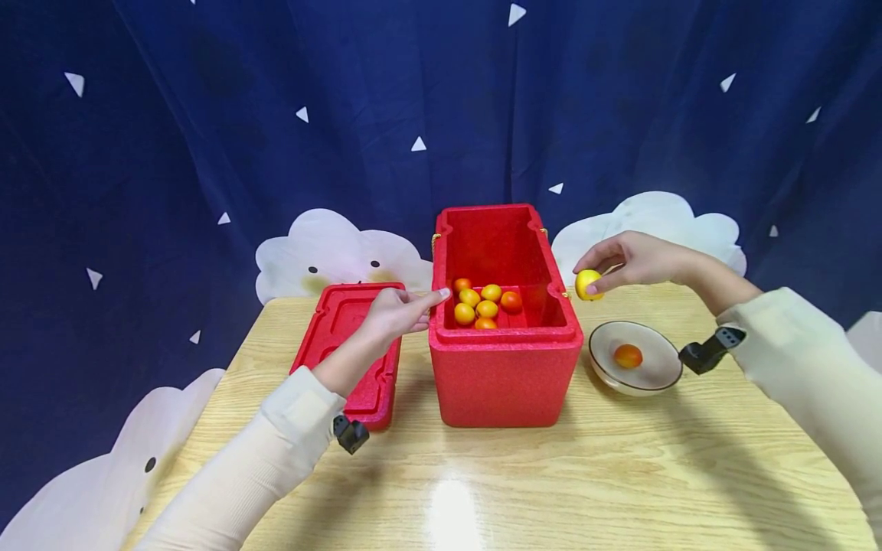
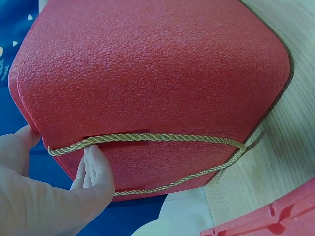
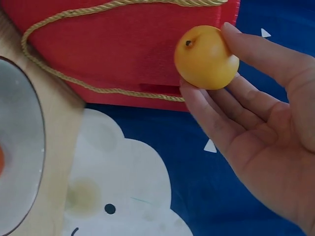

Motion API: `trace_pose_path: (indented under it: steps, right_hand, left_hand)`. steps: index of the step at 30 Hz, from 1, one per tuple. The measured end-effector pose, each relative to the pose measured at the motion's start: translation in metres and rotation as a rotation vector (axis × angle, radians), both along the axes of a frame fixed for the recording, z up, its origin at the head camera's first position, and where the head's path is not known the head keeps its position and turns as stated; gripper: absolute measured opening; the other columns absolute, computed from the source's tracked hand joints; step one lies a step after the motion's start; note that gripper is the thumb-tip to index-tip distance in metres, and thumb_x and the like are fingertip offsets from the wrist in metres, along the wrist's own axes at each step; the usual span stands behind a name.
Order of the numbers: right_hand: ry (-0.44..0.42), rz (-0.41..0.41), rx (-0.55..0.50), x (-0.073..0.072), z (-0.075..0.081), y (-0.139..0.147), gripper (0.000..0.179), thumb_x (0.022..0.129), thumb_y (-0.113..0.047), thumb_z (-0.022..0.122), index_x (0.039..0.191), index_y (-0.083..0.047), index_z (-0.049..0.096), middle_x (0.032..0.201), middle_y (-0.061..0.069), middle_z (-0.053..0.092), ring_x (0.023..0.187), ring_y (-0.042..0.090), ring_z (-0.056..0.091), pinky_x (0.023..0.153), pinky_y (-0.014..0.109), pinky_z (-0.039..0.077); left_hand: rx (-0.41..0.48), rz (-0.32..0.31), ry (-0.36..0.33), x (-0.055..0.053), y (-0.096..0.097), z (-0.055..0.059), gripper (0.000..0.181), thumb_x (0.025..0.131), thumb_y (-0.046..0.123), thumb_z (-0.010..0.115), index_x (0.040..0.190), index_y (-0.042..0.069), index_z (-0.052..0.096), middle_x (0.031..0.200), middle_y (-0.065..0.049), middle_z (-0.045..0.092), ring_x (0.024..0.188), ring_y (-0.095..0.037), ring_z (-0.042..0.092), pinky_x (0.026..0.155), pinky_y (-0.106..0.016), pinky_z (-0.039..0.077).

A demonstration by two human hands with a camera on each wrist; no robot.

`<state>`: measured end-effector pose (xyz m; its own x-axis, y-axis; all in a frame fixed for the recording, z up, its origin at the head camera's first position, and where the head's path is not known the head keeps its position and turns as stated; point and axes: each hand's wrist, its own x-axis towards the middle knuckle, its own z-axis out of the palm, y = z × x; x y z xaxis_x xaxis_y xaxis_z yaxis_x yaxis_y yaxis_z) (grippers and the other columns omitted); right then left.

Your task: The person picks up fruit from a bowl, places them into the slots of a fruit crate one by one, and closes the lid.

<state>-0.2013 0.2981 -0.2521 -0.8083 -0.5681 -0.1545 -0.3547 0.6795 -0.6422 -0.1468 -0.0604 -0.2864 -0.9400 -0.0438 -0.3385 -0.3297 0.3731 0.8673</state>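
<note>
An open red foam box point(image 1: 506, 383) stands mid-table with several small round yellow and orange fruits point(image 1: 486, 309) on its floor. At its left rim my left hand point(image 1: 396, 314) grips the wall, thumb on top and fingers against the outside. In the left wrist view those fingers point(image 2: 98, 169) touch the side by a gold rope handle point(image 2: 187, 137). My right hand point(image 1: 641, 260) pinches a small round yellow fruit point(image 3: 206, 57) between thumb and fingertips, in the air right of the box. Below that hand, a pale dark-rimmed bowl point(image 1: 658, 375) holds one orange-red fruit point(image 1: 628, 356).
The red lid point(image 1: 375, 390) lies flat on the wooden table point(image 1: 551, 490), left of the box. A dark blue curtain point(image 1: 372, 84) with white triangles and cloud shapes hangs behind. Another gold rope point(image 3: 74, 78) hangs along the box's right side.
</note>
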Motion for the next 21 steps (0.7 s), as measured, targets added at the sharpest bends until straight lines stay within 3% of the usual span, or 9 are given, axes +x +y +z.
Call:
trace_pose_path:
  steps: [9, 16, 21]
  right_hand:
    - [0.021, -0.026, 0.033, -0.005, 0.017, -0.008, 0.040, 0.083, -0.020, 0.075, 0.119, -0.007, 0.064, 0.105, 0.008, 0.072, 0.095, 0.016, 0.067, 0.079, 0.018, 0.056]
    - [0.077, -0.052, 0.079, -0.013, 0.032, -0.020, 0.042, 0.084, -0.027, 0.073, 0.122, -0.010, 0.064, 0.110, 0.007, 0.071, 0.097, 0.018, 0.064, 0.088, 0.033, 0.058]
    - [0.072, -0.058, 0.085, -0.019, 0.046, -0.032, 0.043, 0.087, -0.029, 0.070, 0.124, -0.009, 0.062, 0.111, 0.008, 0.071, 0.099, 0.019, 0.064, 0.090, 0.037, 0.057]
  left_hand:
    - [0.002, 0.003, -0.006, 0.001, 0.000, -0.001, 0.052, 0.083, 0.045, 0.070, 0.111, 0.003, 0.057, 0.115, -0.012, 0.064, 0.102, -0.024, 0.071, 0.093, -0.032, 0.056]
    - [-0.009, -0.001, 0.000, 0.001, 0.000, 0.000, 0.055, 0.083, 0.046, 0.070, 0.114, 0.003, 0.058, 0.117, -0.013, 0.066, 0.101, -0.023, 0.072, 0.092, -0.031, 0.057]
    - [-0.007, -0.002, -0.003, 0.000, 0.000, 0.000, 0.053, 0.083, 0.046, 0.070, 0.112, 0.003, 0.057, 0.117, -0.013, 0.066, 0.101, -0.023, 0.072, 0.094, -0.032, 0.056]
